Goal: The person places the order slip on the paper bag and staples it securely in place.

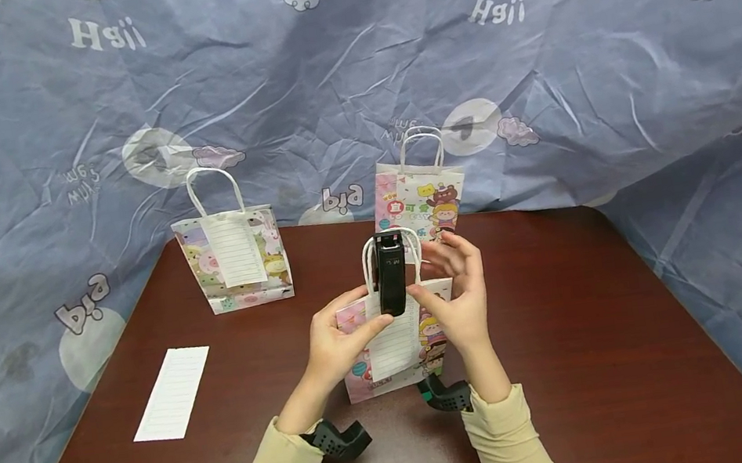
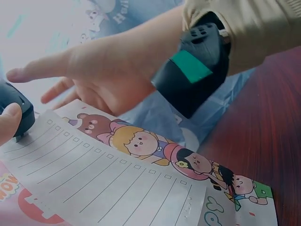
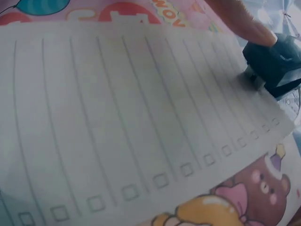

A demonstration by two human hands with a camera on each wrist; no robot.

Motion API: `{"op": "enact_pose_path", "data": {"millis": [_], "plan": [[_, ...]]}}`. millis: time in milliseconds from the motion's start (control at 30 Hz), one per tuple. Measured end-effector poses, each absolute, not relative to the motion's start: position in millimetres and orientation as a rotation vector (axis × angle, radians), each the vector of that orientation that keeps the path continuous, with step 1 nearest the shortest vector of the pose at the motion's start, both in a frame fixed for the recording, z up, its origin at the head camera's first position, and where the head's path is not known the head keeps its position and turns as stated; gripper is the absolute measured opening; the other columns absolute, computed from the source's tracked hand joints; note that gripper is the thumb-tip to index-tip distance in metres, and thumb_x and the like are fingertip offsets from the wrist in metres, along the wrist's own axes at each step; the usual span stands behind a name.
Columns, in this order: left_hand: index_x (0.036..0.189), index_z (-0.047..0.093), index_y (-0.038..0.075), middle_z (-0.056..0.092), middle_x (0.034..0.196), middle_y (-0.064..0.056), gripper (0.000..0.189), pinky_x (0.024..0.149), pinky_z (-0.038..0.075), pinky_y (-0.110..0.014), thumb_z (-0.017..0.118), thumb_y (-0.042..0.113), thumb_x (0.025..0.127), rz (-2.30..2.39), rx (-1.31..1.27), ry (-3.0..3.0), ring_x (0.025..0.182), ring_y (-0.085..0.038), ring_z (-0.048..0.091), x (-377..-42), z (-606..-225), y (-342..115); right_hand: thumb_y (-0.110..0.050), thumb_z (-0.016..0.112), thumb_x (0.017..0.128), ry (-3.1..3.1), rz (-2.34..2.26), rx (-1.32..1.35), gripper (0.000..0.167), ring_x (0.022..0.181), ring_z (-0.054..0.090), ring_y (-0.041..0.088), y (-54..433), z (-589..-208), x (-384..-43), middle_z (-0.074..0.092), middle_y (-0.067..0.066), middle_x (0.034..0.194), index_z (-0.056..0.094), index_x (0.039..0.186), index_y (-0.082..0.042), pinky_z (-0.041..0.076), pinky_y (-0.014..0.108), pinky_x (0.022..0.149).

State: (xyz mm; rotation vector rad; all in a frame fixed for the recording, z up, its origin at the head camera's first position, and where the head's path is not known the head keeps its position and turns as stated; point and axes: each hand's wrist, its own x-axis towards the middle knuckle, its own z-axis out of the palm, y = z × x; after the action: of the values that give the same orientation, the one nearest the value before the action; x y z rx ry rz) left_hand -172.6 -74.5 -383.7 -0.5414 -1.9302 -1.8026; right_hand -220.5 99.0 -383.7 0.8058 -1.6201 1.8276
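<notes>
Paper bag (image 1: 359, 383), printed with cartoon figures, sits between the person's hands above the table (image 1: 584, 328), a lined sheet (image 1: 391, 351) against its front. The left hand (image 1: 338, 340) pinches a black stapler (image 1: 392, 280) at the bag's top edge, thumb pressing it over the sheet. The right hand (image 1: 460, 298) has its fingers loosely spread beside it. Behind stand a left-hand bag (image 1: 277, 264), fronted by its own list (image 1: 234, 251), and a farther bag (image 1: 418, 197); from here I can't see inside any.
</notes>
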Motion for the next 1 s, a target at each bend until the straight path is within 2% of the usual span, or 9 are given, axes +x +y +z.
{"op": "enact_pose_path", "data": {"millis": [100, 167, 233, 333, 400, 533, 733, 1000], "plan": [[0.107, 0.064, -0.011, 0.066, 0.102, -0.023, 0.04, 0.071, 0.052, -0.027, 0.077, -0.009, 0.069, -1.805, -0.541, -1.934, 0.088, -0.011, 0.061, -172.8, -383.0, -74.3, -0.03, 0.079, 0.076, -1.643, 1.856, 0.865, 0.087, 0.109, 0.057, 0.021, 101.8, -386.9, -221.3, 0.058, 0.015, 0.123, 0.029, 0.133, 0.012, 0.046, 0.032, 0.089], [0.107, 0.064, -0.011, 0.066, 0.103, -0.023, 0.04, 0.071, 0.052, -0.027, 0.077, -0.009, 0.069, -1.802, -0.539, -1.938, 0.089, -0.012, 0.061, -172.7, -382.5, -74.3, -0.028, 0.079, 0.075, -1.663, 1.873, 0.902, 0.088, 0.11, 0.057, 0.021, 103.5, -388.4, -222.2, 0.057, 0.017, 0.123, 0.028, 0.134, 0.013, 0.048, 0.024, 0.078], [0.107, 0.064, -0.011, 0.066, 0.103, -0.023, 0.041, 0.072, 0.052, -0.028, 0.077, -0.009, 0.069, -1.798, -0.539, -1.942, 0.091, -0.015, 0.061, -172.6, -382.1, -74.4, -0.025, 0.08, 0.074, -1.69, 1.901, 0.928, 0.086, 0.109, 0.058, 0.022, 105.5, -389.0, -223.0, 0.058, 0.019, 0.122, 0.03, 0.134, 0.012, 0.049, 0.021, 0.075], [0.108, 0.064, -0.011, 0.066, 0.104, -0.023, 0.041, 0.075, 0.052, -0.03, 0.077, -0.01, 0.069, -1.795, -0.536, -1.95, 0.093, -0.019, 0.061, -172.5, -381.8, -74.8, -0.019, 0.083, 0.071, -1.752, 1.944, 0.939, 0.081, 0.106, 0.059, 0.02, 108.7, -390.4, -224.1, 0.061, 0.014, 0.119, 0.037, 0.132, 0.01, 0.047, 0.017, 0.064], [0.108, 0.064, -0.011, 0.066, 0.105, -0.022, 0.041, 0.076, 0.052, -0.03, 0.077, -0.009, 0.069, -1.802, -0.534, -1.954, 0.094, -0.021, 0.062, -172.8, -381.9, -75.1, -0.014, 0.084, 0.068, -1.797, 1.954, 0.933, 0.077, 0.102, 0.061, 0.017, 110.6, -390.6, -223.9, 0.064, 0.009, 0.115, 0.042, 0.128, 0.009, 0.047, 0.018, 0.064], [0.108, 0.064, -0.011, 0.066, 0.105, -0.023, 0.04, 0.079, 0.051, -0.031, 0.076, -0.009, 0.07, -1.806, -0.525, -1.966, 0.096, -0.022, 0.062, -173.1, -382.1, -75.8, 0.001, 0.085, 0.063, -1.892, 1.885, 0.912, 0.066, 0.093, 0.061, 0.01, 113.0, -390.7, -222.4, 0.067, -0.002, 0.107, 0.05, 0.119, 0.009, 0.04, 0.017, 0.049], [0.107, 0.064, -0.012, 0.066, 0.103, -0.024, 0.041, 0.076, 0.052, -0.03, 0.076, -0.012, 0.069, -1.793, -0.557, -1.947, 0.093, -0.019, 0.063, -173.0, -382.9, -77.1, 0.014, 0.082, 0.059, -1.984, 1.823, 0.926, 0.059, 0.092, 0.063, 0.007, 112.2, -381.8, -215.2, 0.068, -0.01, 0.102, 0.057, 0.112, 0.012, 0.043, 0.017, 0.047], [0.108, 0.064, -0.011, 0.066, 0.102, -0.023, 0.04, 0.077, 0.051, -0.029, 0.076, -0.01, 0.069, -1.829, -0.595, -1.933, 0.092, -0.01, 0.061, -173.3, -383.4, -78.2, 0.02, 0.076, 0.062, -1.994, 1.827, 0.948, 0.049, 0.088, 0.063, 0.01, 108.1, -363.2, -199.3, 0.068, -0.004, 0.096, 0.059, 0.108, 0.014, 0.053, 0.024, 0.056]]}}
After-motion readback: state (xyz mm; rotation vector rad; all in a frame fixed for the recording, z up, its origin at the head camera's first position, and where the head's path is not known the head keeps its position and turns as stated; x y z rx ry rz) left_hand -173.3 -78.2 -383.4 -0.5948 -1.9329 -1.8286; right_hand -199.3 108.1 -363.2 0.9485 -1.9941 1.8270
